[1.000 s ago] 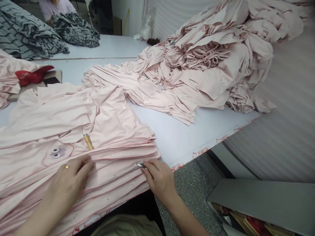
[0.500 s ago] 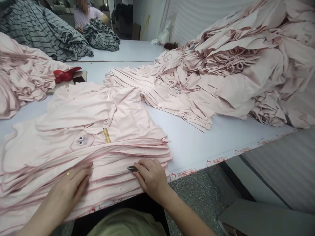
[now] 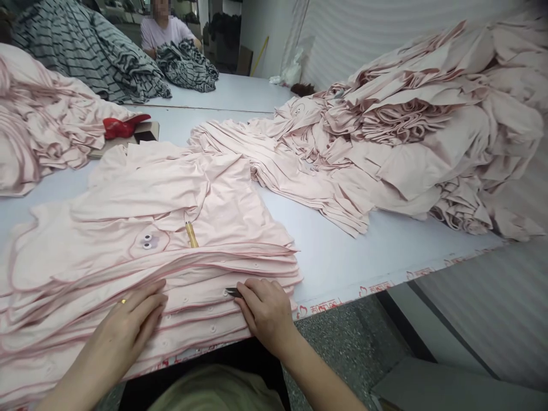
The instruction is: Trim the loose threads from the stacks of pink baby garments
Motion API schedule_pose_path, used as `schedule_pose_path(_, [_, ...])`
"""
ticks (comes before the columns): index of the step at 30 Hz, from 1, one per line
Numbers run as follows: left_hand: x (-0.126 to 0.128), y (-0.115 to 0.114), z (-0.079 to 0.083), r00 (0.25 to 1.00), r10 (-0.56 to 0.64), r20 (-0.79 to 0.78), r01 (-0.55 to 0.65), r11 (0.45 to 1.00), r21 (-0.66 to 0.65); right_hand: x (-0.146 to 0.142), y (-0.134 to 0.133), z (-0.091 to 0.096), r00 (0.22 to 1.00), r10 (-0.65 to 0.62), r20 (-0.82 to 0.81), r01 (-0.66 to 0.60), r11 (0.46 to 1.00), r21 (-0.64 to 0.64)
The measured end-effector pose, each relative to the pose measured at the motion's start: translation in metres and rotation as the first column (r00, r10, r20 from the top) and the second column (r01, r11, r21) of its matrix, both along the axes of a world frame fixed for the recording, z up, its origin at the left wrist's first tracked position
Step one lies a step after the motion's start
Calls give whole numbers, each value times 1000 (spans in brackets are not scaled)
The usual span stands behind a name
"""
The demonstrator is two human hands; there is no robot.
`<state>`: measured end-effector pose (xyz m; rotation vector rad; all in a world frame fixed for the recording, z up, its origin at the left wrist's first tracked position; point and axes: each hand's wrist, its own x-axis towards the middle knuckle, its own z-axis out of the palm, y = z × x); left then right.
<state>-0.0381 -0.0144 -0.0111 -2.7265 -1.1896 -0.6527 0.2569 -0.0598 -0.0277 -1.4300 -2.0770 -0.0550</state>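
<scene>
A stack of pale pink button-front garments (image 3: pixel 240 197) with darker pink edging lies in front of me, the buttoned edges fanned toward my body. My left hand (image 3: pixel 128 325) rests on these edges with its fingers stretched out over the cloth. In my right hand (image 3: pixel 268 305) is a pair of small dark thread snips (image 3: pixel 232 292), gripped between thumb and fingers. Their tips are at a button on one edge; I cannot tell whether they touch it. Farther up the stack lie a wooden-handled tool (image 3: pixel 191 234) and a face patch with two eyes (image 3: pixel 148 242).
A big heap of pink garments (image 3: pixel 402 125) covers the right back of the table (image 3: pixel 317 245). More pink cloth (image 3: pixel 55 108) lies left, beside a red object (image 3: pixel 124 127) on a box. Beyond, a person (image 3: pixel 166 31) is at dark striped fabric (image 3: pixel 186 65).
The view has shifted slightly, so the scene sits a little farther right. The snips' tips have come to a button. My left hand stays on the cloth edges.
</scene>
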Motion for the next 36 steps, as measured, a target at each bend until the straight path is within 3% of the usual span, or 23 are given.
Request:
schedule_pose_path(9, [-12, -7, -9, 997, 45, 66, -38, 993, -108, -2, 1, -3, 994, 44, -102, -44, 999, 4])
schedule_pose_path(17, [-10, -13, -4, 989, 84, 126, -65, 987, -149, -50, 18, 10, 973, 182, -143, -194, 978, -73])
schedule_pose_path(23, [9, -24, -2, 978, 164, 126, -138, 972, -189, -55, 24, 9, 971, 226, -79, -237, 953, -189])
schedule_pose_path(30, [43, -29, -10, 945, 252, 207, -215, 959, -187, -60, 25, 12, 976, 219, -3, -214, 951, -225])
schedule_pose_path(36, [41, -27, -13, 926, 264, 269, -216, 957, -194, -58, 26, 12, 981, 181, -74, -194, 947, -257])
